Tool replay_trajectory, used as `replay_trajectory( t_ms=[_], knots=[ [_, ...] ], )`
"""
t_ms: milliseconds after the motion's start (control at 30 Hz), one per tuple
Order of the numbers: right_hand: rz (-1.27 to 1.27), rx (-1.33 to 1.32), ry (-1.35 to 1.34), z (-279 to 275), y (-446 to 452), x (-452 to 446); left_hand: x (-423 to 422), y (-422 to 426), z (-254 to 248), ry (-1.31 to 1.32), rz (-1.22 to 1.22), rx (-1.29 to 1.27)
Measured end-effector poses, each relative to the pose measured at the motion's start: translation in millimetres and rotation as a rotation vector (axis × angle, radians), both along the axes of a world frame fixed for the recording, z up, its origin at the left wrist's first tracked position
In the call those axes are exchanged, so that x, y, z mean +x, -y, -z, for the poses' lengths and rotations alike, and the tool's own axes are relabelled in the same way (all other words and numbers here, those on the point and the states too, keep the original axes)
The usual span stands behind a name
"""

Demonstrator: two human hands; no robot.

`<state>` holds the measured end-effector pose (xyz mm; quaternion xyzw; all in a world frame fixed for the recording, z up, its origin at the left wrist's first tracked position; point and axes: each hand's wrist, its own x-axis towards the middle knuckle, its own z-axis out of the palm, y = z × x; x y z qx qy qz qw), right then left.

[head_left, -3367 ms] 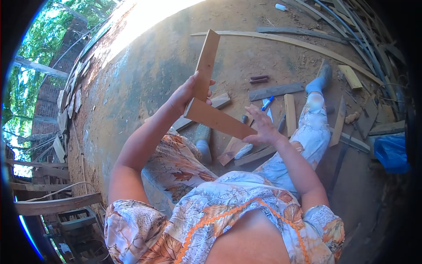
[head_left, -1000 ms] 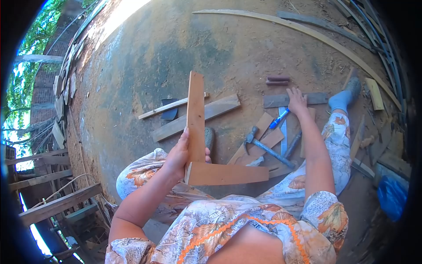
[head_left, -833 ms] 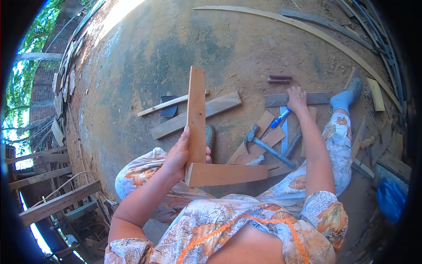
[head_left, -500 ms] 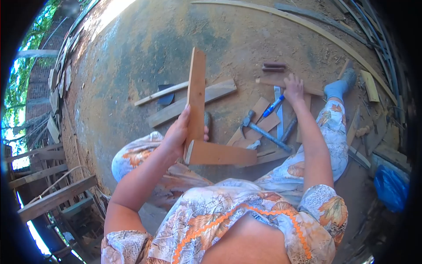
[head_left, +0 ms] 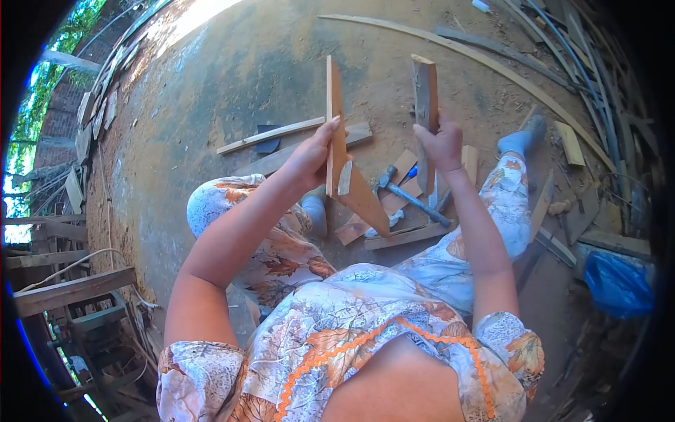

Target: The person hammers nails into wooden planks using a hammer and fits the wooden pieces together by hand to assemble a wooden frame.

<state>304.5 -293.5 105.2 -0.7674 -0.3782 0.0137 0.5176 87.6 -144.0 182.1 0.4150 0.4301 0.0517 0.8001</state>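
Note:
My left hand grips an L-shaped piece made of two joined wooden boards; one board stands up and the other slants down to the right. In my right hand is a separate wooden board, held upright with a rough grey face towards the left. The two pieces are apart, with a gap between them. Below my right hand a claw hammer lies across wood offcuts on the ground. A blue marker shows only in part behind the hammer head.
Two wooden strips and a dark flat piece lie beyond my left arm. A long curved strip crosses the ground ahead. Stacked wood and a blue plastic bag are at right; a wooden frame stands left.
My right hand has picked up the board from the ground and raised it upright. My left hand has moved forward and right, turning the L-shaped piece.

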Motion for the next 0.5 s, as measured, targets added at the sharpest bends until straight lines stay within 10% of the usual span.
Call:
replay_trajectory(
  t_ms=[500],
  knots=[
    [0.160, 0.004, -0.004, 20.3, 14.8, -10.8, 5.8, 36.6, -18.1, 0.119, 0.382, 0.032]
  ],
)
